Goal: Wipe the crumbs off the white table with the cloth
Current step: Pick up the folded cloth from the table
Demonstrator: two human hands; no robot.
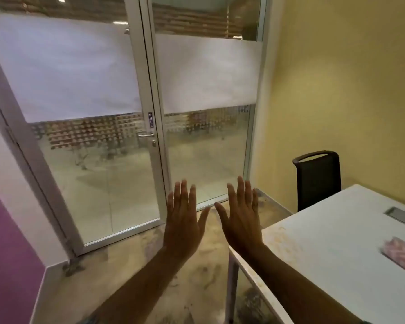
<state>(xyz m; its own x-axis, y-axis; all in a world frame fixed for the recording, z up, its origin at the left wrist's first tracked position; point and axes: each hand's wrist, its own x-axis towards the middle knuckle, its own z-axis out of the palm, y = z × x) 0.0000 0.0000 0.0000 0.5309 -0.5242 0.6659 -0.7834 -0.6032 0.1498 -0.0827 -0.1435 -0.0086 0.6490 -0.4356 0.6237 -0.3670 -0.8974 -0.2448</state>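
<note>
The left hand (185, 220) and the right hand (241, 218) are raised flat in the air, grip released and holding nothing, beside the white worktop (332, 230), where the cloth (400, 256) lies well apart from the crumbs (281, 235) spread at the corner nearest the hands.

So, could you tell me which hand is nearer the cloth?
The right hand: its forearm crosses a corner of the white table, toward the cloth; the left hand is over the floor, farther off.
</note>
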